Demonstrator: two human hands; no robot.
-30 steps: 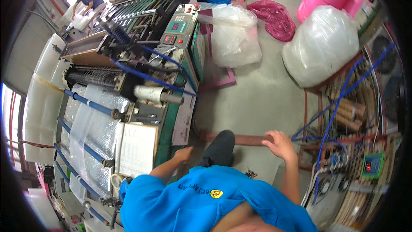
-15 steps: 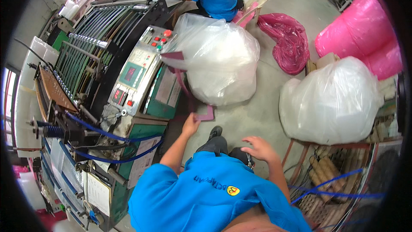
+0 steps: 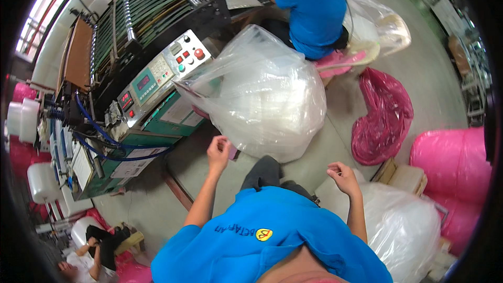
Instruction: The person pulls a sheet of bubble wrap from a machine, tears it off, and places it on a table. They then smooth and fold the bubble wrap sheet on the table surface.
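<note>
My left hand (image 3: 218, 152) is raised in front of me with its fingers curled in. A small purple-pink piece (image 3: 232, 151) shows right beside the fingers; what the hand holds, if anything, is hidden. Just beyond that hand stands a large, bulging clear plastic bag (image 3: 267, 99) with white contents. My right hand (image 3: 343, 177) hangs over the floor to the right, fingers loosely bent and apart, holding nothing. Below and to its right sits another full clear plastic bag (image 3: 401, 220).
A green machine with a control panel (image 3: 152, 81) and rollers fills the left. Ahead, a person in a blue shirt (image 3: 317, 13) sits at a table. A dark pink bag (image 3: 382, 118) lies on the floor near pink wrapped bundles (image 3: 450, 160). Another person (image 3: 86, 259) sits at lower left.
My view has shifted and turned, and the large clear bag now appears closer. The pink L-shaped strip by my left hand now shows only as a small piece. My right hand stays free.
</note>
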